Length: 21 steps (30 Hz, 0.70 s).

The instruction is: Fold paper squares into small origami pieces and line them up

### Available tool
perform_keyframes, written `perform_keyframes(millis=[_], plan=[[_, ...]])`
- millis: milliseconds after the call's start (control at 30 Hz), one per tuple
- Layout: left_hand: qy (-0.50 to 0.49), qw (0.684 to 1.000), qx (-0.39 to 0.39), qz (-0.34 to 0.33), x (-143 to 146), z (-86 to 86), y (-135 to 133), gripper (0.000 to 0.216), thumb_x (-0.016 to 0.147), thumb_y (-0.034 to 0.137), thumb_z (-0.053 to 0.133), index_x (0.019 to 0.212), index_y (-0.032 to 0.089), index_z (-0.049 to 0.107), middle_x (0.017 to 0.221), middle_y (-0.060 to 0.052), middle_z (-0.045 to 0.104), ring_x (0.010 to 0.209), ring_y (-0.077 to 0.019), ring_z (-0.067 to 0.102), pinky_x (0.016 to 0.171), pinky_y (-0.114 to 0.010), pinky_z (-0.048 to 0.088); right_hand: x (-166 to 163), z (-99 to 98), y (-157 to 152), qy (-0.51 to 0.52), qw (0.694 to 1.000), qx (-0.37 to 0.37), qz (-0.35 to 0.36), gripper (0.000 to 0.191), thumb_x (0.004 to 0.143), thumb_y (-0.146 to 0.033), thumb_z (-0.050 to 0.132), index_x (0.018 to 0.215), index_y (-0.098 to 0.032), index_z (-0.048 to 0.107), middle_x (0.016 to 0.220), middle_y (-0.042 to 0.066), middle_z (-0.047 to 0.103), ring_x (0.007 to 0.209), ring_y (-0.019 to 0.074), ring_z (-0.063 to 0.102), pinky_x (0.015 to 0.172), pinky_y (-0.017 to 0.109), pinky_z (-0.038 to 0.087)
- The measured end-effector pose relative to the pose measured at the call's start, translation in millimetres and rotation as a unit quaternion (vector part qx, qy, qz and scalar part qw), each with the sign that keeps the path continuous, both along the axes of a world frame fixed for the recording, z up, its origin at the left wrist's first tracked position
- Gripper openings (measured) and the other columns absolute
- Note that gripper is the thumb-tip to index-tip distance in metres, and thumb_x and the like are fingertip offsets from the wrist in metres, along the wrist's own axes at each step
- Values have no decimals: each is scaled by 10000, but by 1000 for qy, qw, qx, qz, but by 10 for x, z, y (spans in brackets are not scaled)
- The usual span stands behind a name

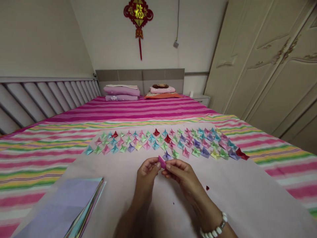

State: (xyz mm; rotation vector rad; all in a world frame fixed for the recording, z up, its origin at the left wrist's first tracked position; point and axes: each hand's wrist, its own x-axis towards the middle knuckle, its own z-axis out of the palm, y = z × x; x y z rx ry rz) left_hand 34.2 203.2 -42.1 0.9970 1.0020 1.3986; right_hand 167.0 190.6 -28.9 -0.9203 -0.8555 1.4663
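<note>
Between my two hands is a small folded piece of magenta paper [162, 162], held up over the pale sheet [119, 172]. My left hand [148, 170] pinches its left side between thumb and fingers. On the other side, my right hand [180, 172] grips the lower right edge, also in a pinch. A beaded bracelet [215, 231] circles my right wrist. Just beyond my fingertips, rows of small folded paper boats [155, 145] in several colours stand on the sheet. A purple one [166, 155] sits closest behind the magenta paper.
A stack of coloured paper [66, 198] lies at the lower left. One dark red scrap [207, 188] rests right of my hands. The sheet covers part of a striped bedspread [279, 158]. Folded bedding [121, 92] is by the headboard, a rail [44, 96] runs left, and a wardrobe [260, 66] stands right.
</note>
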Motion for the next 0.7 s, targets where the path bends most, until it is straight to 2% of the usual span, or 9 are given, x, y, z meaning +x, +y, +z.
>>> perform_keyframes(millis=[200,300,433,567,700], plan=[[2,1000,-28,-12,-8,-136,44,309,644,362,764,863,154,700,655,14,643,593,-84,516,579,-190,409,-11,-211,49,-74,996,34,-27,339,562,-438,832,717,-153,734,564,25,689,544,125,606,572,233,456],[16,999,-33,-15,-19,-158,53,327,632,369,767,874,156,712,650,11,644,568,-87,508,570,-202,409,-16,-232,30,-116,992,39,-35,343,590,-467,804,690,-148,729,504,1,642,483,101,542,516,218,405],[63,998,-8,-5,-32,-153,31,317,627,381,761,854,161,739,670,0,644,568,-104,507,560,-222,404,-25,-232,-4,-148,988,44,-6,329,576,-443,815,674,-146,714,484,-21,607,459,92,505,490,217,373],[79,997,2,13,-34,-116,-12,265,669,416,722,642,154,695,536,31,537,506,-86,418,503,-213,331,-43,-237,-12,-156,987,45,11,321,576,-438,812,663,-148,704,485,-25,597,468,93,494,492,219,363],[67,997,-24,-14,-51,-107,-3,299,686,449,700,666,150,701,480,48,468,490,-81,385,497,-212,312,-41,-244,6,-153,987,40,9,344,578,-466,802,604,-146,679,495,-21,582,474,94,478,492,224,360]])
